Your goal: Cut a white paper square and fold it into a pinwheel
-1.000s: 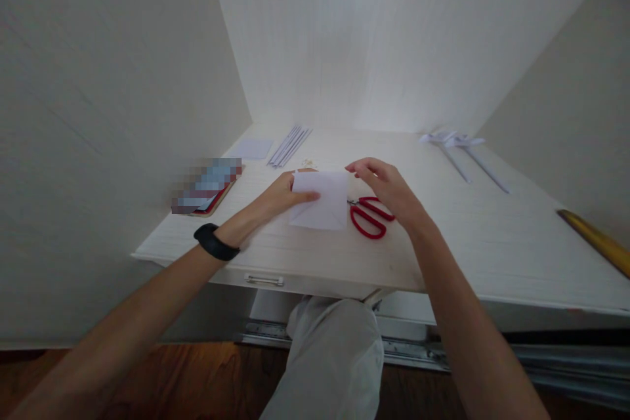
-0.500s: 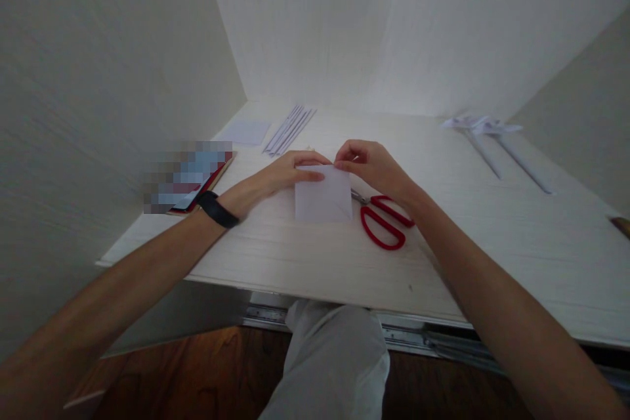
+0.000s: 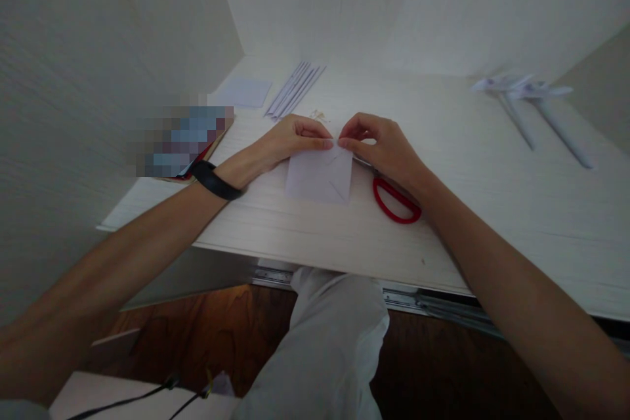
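Note:
A folded white paper square (image 3: pixel 319 176) lies flat on the pale wooden desk (image 3: pixel 492 210). My left hand (image 3: pixel 288 141), with a black band on the wrist, presses its fingertips on the paper's far edge. My right hand (image 3: pixel 381 144) meets it there, its fingers pinching the same far edge. Red-handled scissors (image 3: pixel 396 200) lie just right of the paper, partly hidden under my right wrist.
Thin paper strips (image 3: pixel 295 88) and a small white sheet (image 3: pixel 245 92) lie at the back left. A blurred flat object (image 3: pixel 180 141) sits at the left edge. Folded paper shapes on rolled stems (image 3: pixel 526 95) lie at the back right. My knee (image 3: pixel 335 335) is under the desk.
Both hands slid to the paper's far edge and now meet fingertip to fingertip. The view tipped downward, so the desk things appear higher in the picture.

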`<action>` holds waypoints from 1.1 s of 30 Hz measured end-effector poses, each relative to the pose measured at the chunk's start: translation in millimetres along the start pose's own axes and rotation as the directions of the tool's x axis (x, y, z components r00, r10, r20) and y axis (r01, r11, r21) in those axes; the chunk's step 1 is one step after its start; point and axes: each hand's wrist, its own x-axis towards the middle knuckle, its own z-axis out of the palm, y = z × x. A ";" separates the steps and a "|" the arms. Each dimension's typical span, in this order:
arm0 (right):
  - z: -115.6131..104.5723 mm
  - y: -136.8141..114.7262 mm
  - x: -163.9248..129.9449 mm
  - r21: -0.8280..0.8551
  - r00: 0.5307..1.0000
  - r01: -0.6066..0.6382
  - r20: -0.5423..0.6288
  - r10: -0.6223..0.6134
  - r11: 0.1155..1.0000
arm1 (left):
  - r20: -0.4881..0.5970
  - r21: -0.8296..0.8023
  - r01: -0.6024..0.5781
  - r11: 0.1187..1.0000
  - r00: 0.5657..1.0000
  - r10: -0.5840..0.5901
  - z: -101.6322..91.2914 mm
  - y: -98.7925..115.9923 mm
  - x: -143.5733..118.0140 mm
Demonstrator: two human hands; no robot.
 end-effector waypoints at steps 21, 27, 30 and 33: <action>-1.0 -5.8 -7.3 -0.203 0.975 0.200 0.136 -0.175 0.959 | 0.245 0.184 -0.029 0.983 0.969 -0.017 -14.0 -2.1 -1.0; 1.4 -6.6 -8.3 -0.214 0.969 0.227 0.148 -0.199 0.950 | 0.233 0.190 -0.051 0.980 0.972 0.005 -13.8 -6.4 1.0; 1.5 -6.8 -9.0 -0.215 0.966 0.245 0.135 -0.220 0.945 | 0.231 0.181 -0.050 0.982 0.973 0.007 -14.1 -8.2 2.4; 0.6 -7.4 -9.6 -0.230 0.972 0.222 0.132 -0.196 0.948 | 0.210 0.176 -0.056 0.983 0.978 0.018 -14.1 -9.5 3.1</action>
